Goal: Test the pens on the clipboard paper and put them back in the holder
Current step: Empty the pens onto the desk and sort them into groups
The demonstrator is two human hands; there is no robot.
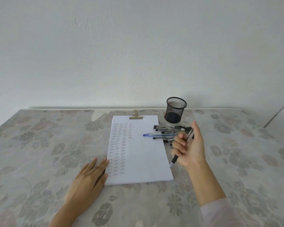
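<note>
**Pen test: one pen being held beside the sheet**

A black-gripped ballpoint pen with a clear barrel (175, 160) is being gripped in the right hand (189, 145). The fingers are being kept curled round the barrel and the palm is being turned towards the left. The pen is being held at a slant, tip down and towards the person, just beside the right edge of the white clipboard paper (146, 158). Whether the tip is touching anything cannot be told.

The left hand (90, 176) is being laid flat, palm down and fingers straight. Its fingertips are being rested on the left edge of the sheet, and the rest of the hand on the worktop covered in a pale floral cloth (39, 145).

The sheet is being held at its top by a brass-coloured metal clip (135, 115). Columns of small written marks are being shown on its left half, too small to read.

A loose pile of dark-capped pens (167, 130) is being left on the worktop just beside the sheet's upper right edge, partly behind the right hand. One blue-capped pen (154, 135) from it is being left across that edge, cap end on the paper.

The black wire-mesh cylindrical pen holder (175, 110) is being kept upright behind the pile, near the white wall (138, 46).
</note>
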